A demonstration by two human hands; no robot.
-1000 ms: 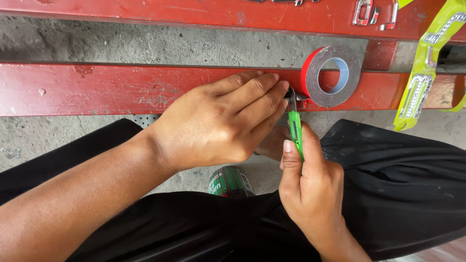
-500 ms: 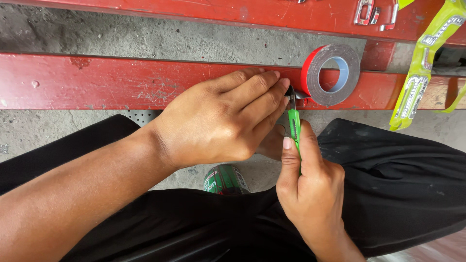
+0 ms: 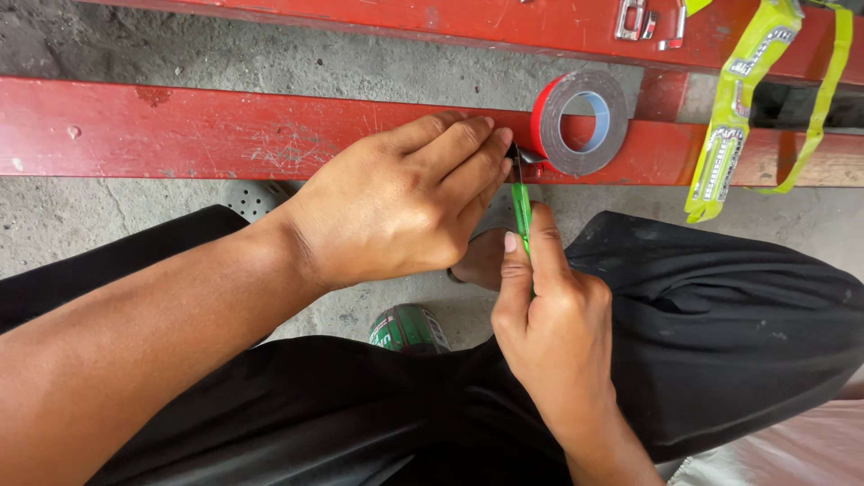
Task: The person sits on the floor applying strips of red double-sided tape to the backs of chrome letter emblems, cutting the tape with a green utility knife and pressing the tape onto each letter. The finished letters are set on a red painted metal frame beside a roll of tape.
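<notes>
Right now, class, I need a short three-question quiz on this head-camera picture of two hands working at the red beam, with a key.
1. True or false: the right hand holds a slim green-handled cutter.
2. What does the left hand press on: A) the red metal beam, B) the green can on the floor, C) the yellow-green reflective strap?
3. Name the round thing standing on edge beside the left fingertips.

Key: 1 true; 2 A; 3 the roll of red-backed grey tape.
</notes>
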